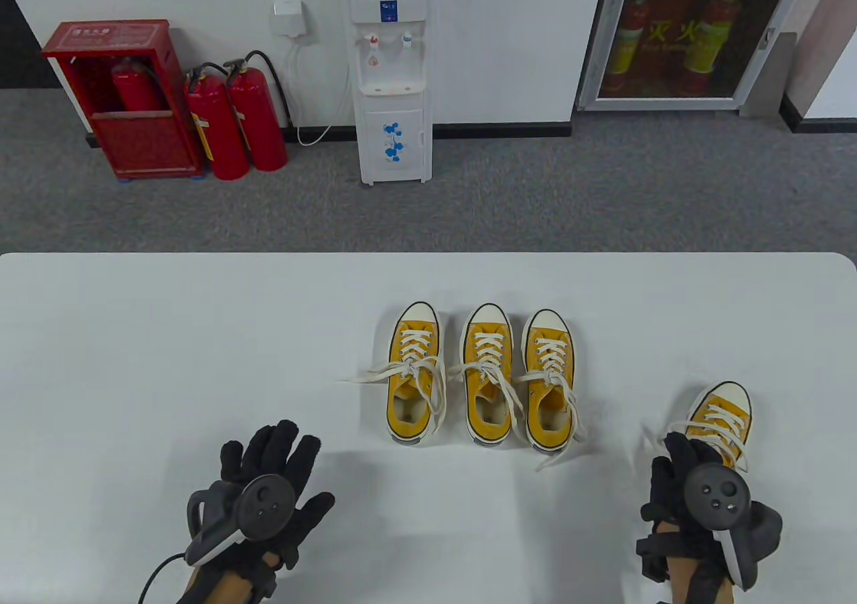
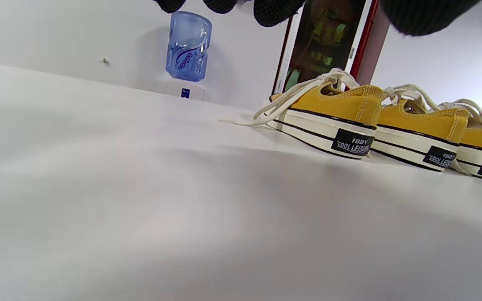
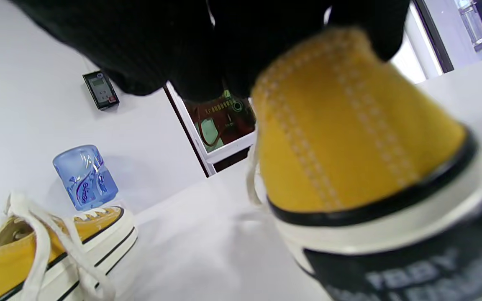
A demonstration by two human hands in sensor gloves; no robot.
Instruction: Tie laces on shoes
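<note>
White matte table [image 1: 201,336] with rounded far corners filled the lower half of the frame; grey carpet [image 1: 602,189] ran behind it to a white wall with a dark skirting strip.

Three yellow canvas shoes [image 1: 483,383] sat side by side at table centre, toes toward the wall, cream laces [image 1: 375,373] loose and trailing over the sides and onto the table. Heel tabs were black with white lettering in the left wrist view. A fourth yellow shoe [image 1: 722,420] sat apart at lower right, toe angled up-right.

Right hand [image 1: 689,483] was at that shoe's heel, fingers [image 3: 241,46] curled over the heel collar, gripping it; the right wrist view showed black glove right on the yellow canvas. Left hand [image 1: 271,477] lay at lower left, well apart from the shoes, fingers spread and straight, holding nothing.

Room, along the wall:
- red extinguisher cabinet [image 1: 124,98] at upper left, two red extinguishers [image 1: 234,118] standing just beside it
- white wall box [image 1: 290,16] with a cable dropping to the floor
- white water dispenser [image 1: 392,75] with a blue bottle at upper centre
- glass-fronted extinguisher cabinet [image 1: 693,31] with a pale frame at upper right
</note>
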